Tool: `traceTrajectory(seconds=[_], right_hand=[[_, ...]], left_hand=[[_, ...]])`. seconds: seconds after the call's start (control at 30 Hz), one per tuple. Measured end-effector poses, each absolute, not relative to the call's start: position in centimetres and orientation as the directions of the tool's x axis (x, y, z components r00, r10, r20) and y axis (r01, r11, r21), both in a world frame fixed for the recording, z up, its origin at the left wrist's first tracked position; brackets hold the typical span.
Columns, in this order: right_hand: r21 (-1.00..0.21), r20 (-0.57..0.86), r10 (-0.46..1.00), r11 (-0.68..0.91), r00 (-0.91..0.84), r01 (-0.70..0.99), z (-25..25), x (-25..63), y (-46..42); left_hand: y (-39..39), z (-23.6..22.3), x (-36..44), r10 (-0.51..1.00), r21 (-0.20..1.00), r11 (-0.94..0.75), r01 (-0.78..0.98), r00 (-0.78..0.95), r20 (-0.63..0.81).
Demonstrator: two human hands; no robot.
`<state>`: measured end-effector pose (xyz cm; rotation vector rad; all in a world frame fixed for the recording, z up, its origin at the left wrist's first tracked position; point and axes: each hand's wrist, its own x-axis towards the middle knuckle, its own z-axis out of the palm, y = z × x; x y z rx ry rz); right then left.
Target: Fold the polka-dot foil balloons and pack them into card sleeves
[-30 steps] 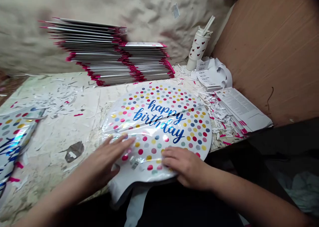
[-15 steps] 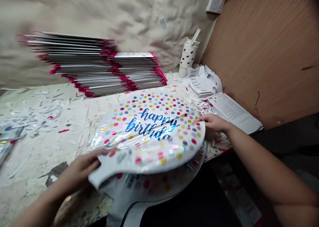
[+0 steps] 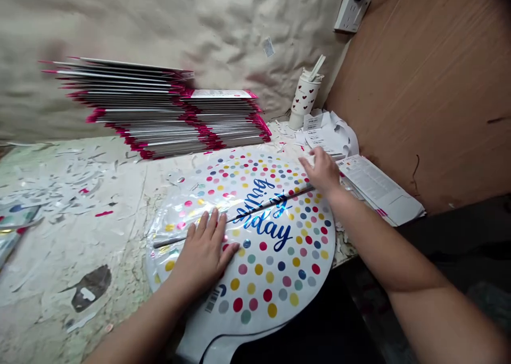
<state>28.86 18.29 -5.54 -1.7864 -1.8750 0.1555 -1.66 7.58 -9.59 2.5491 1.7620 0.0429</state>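
Note:
Flat round foil balloons (image 3: 279, 279), white with coloured dots and blue birthday lettering, lie stacked in front of me, their pale tails (image 3: 211, 342) towards my body. A thin dark line (image 3: 259, 209) crosses the top slantwise and breaks the lettering; I cannot tell whether it is a fold edge or a strip. My left hand (image 3: 203, 247) rests flat on the foil beside this line, fingers spread. Near the line's far right end, my right hand (image 3: 324, 172) is at the rim, thumb and forefinger apart with nothing visible between them. Its other fingers are mostly hidden.
Piled flat packs with pink edges (image 3: 159, 114) stand at the back by the wrinkled wall covering. A white tumbler with hearts (image 3: 306, 98), label strips (image 3: 325, 135) and printed sheets (image 3: 379, 188) are at right. Paper scraps (image 3: 59, 178) litter the table's left.
My left hand has let go of the lifted top balloon's tail and now lies flat on the foil. The balloon has come down, and my right hand has moved up along the rim.

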Motion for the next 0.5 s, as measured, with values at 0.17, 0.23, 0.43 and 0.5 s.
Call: traceTrajectory(seconds=[0.17,0.23,0.43,0.5], right_hand=[[-0.289,0.180,0.913,0.405,-0.367,0.867,-8.0,23.9,10.3],[-0.264,0.127,0.958,0.283,-0.258,0.922,-9.0,24.2,9.9],[-0.761,0.071,0.971,-0.095,0.228,0.642,-8.9,27.7,15.2],[-0.817,0.095,0.965,-0.066,0.246,0.573,-8.7,27.3,16.5]], left_hand=[[8.3,-9.6,0.3,0.926,0.055,-0.377,0.925,0.374,0.056],[8.4,-9.5,1.2,0.917,0.082,-0.398,0.914,0.400,-0.001],[8.8,-8.6,2.5,0.925,0.122,-0.352,0.928,0.365,-0.107],[8.9,-8.3,3.1,0.947,0.126,-0.302,0.945,0.312,-0.078]])
